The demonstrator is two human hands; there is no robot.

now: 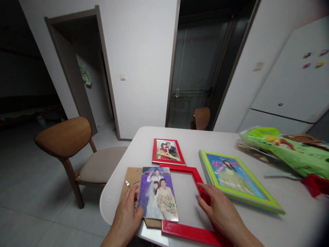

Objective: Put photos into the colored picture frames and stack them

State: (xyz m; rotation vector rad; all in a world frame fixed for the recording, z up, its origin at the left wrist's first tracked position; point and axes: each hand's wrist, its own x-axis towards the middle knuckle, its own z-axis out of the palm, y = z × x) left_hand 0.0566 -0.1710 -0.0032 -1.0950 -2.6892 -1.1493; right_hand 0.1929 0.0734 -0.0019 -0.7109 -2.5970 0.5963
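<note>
My left hand pinches the lower left edge of a printed photo, which lies partly over a brown backing board and the left side of an empty red frame. My right hand lies flat on the red frame's right side, fingers stretched out. A small red framed photo sits just beyond, and a larger green framed picture lies to the right. All rest on a white table.
A green plastic bag and something red lie at the table's right. A wooden chair stands left of the table, another chair at the far side. A white fridge is at right.
</note>
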